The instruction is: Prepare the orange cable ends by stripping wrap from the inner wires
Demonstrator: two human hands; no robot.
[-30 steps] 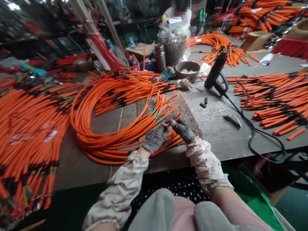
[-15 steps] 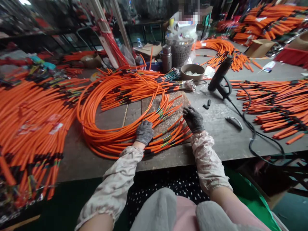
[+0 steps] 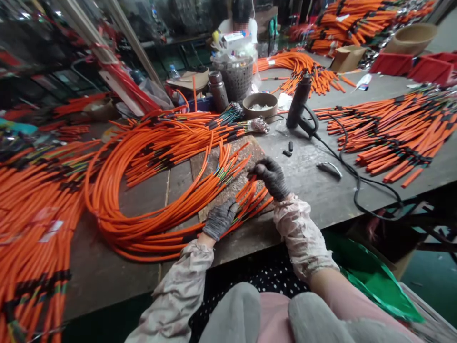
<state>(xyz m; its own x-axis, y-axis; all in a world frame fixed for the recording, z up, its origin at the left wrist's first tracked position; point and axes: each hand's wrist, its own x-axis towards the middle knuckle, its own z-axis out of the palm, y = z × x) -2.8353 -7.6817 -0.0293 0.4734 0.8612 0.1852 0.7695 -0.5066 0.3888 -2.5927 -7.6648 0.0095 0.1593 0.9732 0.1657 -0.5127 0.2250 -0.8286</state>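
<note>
Unlike a moment ago, the gloved right hand is curling around orange cables, while the left hand is resting half-curled on them.

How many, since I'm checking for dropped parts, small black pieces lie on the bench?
2: one small black piece and another, side by side on the grey bench, between the pistol-grip tool and the right hand. More may be hidden.

The room is dim, with soft, even light across the table and few hard shadows; orange cables at lower left smear with blur, and the wide lens bows the far edges.
</note>
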